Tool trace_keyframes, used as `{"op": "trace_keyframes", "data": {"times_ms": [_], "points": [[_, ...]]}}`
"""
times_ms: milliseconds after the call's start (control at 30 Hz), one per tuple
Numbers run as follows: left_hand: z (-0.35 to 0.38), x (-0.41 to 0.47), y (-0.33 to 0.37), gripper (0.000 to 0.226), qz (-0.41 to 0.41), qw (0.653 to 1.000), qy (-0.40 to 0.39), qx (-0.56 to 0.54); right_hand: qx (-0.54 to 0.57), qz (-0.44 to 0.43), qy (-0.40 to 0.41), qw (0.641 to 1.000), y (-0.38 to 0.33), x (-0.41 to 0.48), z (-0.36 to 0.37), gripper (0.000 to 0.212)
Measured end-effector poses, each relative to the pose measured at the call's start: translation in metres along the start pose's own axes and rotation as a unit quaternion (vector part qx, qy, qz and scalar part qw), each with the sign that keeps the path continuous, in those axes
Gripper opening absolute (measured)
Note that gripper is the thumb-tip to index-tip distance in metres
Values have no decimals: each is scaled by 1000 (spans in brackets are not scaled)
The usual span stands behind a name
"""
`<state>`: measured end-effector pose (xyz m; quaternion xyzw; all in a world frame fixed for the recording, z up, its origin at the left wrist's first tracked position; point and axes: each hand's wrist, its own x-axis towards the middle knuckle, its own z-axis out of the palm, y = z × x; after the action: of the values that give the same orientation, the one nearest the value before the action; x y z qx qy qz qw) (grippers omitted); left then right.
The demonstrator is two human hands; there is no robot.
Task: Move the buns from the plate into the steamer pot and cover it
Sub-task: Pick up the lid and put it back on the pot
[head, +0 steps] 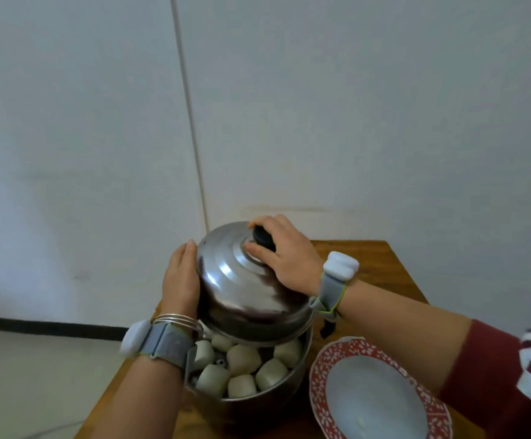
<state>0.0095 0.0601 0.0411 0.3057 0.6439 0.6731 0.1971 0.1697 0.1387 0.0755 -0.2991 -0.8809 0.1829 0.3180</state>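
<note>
Several pale buns [242, 359] lie inside the steel steamer pot [276, 389] at the bottom centre. A domed steel lid [245, 289] hangs tilted over the pot, its near edge raised so the buns show beneath. My right hand [284, 251] grips the lid's black knob [264, 236]. My left hand [180, 277] is flat against the lid's left side, steadying it. The red-rimmed plate [319, 375] to the right of the pot holds no buns.
The pot and plate stand on a small wooden table [375, 264] against a white wall [352, 106]. The table's left edge drops to a pale floor [36, 375]. Both wrists carry grey straps with white sensors.
</note>
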Motion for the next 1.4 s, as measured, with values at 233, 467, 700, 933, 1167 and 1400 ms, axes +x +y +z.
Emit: {"op": "trace_keyframes", "data": {"times_ms": [233, 467, 700, 933, 1167, 1400], "points": [[-36, -15, -23, 41, -31, 997, -34, 70, -46, -14, -90, 995, -23, -2, 31, 39], [-46, -26, -46, 61, -89, 995, -34, 27, -82, -15, -114, 990, -28, -9, 45, 40], [-43, -30, -47, 53, -94, 994, -39, 29, -92, -14, -116, 989, -28, -11, 47, 40], [-45, -27, -53, 39, -83, 992, -51, 78, -98, -19, -131, 986, -31, -12, 48, 41], [-45, -20, -55, 39, -77, 988, -63, 117, -109, -20, -93, 990, -35, -23, 52, 42], [-37, -17, -40, 40, -40, 981, -42, 185, -18, -6, -116, 993, -29, -21, 51, 40]]}}
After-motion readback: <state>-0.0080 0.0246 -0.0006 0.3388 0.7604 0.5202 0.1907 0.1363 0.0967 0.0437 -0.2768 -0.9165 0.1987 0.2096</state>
